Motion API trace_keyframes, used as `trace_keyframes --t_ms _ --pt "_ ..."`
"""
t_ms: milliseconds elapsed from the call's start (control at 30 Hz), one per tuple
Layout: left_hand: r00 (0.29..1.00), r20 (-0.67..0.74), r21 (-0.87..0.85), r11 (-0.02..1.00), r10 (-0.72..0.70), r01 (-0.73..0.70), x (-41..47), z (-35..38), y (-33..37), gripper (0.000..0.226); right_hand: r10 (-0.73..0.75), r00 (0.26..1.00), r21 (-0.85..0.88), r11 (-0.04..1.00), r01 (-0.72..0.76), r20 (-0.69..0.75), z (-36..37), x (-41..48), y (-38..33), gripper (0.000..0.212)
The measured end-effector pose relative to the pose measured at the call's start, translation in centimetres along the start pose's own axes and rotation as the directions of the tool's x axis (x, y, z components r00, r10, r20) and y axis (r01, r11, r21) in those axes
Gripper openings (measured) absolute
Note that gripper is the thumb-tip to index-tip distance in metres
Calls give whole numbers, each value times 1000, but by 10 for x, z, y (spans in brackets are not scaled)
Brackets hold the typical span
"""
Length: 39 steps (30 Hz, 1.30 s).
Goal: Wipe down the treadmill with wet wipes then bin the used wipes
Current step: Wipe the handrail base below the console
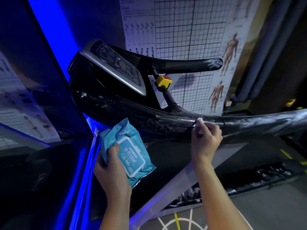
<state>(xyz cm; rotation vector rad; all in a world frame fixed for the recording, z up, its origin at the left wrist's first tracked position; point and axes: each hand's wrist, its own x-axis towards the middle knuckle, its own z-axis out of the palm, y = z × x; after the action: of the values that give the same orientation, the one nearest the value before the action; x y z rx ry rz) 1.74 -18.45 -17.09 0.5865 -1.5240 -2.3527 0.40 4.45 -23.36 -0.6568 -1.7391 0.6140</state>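
Observation:
A black treadmill fills the middle of the head view, with its silver console (116, 67) at the upper left and a glossy near handrail (257, 125) running to the right. My right hand (206, 140) holds a small white wipe (201, 121) against that handrail, fingers curled round it. My left hand (113, 170) grips a blue pack of wet wipes (127, 151) with a white lid, held below the console. The far handrail (191, 64) juts out to the right behind.
A yellow and red safety stop (163, 81) sits on the bar below the console. Anatomy and grid posters (191, 30) cover the wall behind. A blue light strip (86, 163) runs along the left side. The treadmill deck and side rail (232, 188) lie at the lower right.

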Motion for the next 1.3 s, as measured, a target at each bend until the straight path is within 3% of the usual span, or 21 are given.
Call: trace_keyframes --t_ms 67,167,267,333,467,533,667,767,833,933,1033,1100,1167,1233,1300 --pt "999 33 7 1000 -9 9 2 -2 3 20 -42 999 65 997 42 -6 6 -10 -26 27" --pt "997 79 42 999 -18 14 8 -5 8 20 -287 951 205 944 260 117 23 -37 -74 37" --pt "994 103 51 998 -27 22 15 -9 12 21 -369 915 201 920 336 163 32 -50 -87 37" --pt "993 115 53 998 -24 18 22 -13 14 21 -278 956 121 956 266 97 28 -44 -69 32" --pt "992 121 64 998 -24 16 32 -19 14 14 65 997 42 997 -63 -43 5 -29 -33 19" --pt "991 128 68 998 -26 17 34 -18 14 12 95 995 56 994 -93 -33 4 -31 -45 21" --pt "991 127 58 998 -30 23 35 -15 12 17 -266 956 166 955 245 120 26 -54 -97 30" --pt "992 112 31 998 -56 53 39 -16 11 18 -359 908 160 930 330 214 36 -65 -104 25" --pt "993 100 21 998 -60 58 42 -18 11 19 -290 945 102 955 277 154 29 -58 -80 21" --pt "995 84 40 998 -49 46 43 -20 7 20 -44 999 1 999 44 4 9 -36 -30 18" --pt "995 85 62 997 -52 47 36 -17 1 17 160 985 1 987 -160 -67 -5 -20 -6 19" --pt "994 96 64 996 -60 54 29 -12 -2 12 89 994 31 996 -88 -56 -2 -24 -21 23" --pt "994 97 69 996 -54 48 22 -7 -4 10 -131 991 92 988 127 38 9 -40 -47 22" --pt "996 75 65 997 -49 44 17 -3 -7 13 -315 933 151 945 291 171 22 -57 -65 19" --pt "997 52 53 998 -49 46 13 -1 -7 17 -355 909 156 932 326 220 29 -64 -64 19"
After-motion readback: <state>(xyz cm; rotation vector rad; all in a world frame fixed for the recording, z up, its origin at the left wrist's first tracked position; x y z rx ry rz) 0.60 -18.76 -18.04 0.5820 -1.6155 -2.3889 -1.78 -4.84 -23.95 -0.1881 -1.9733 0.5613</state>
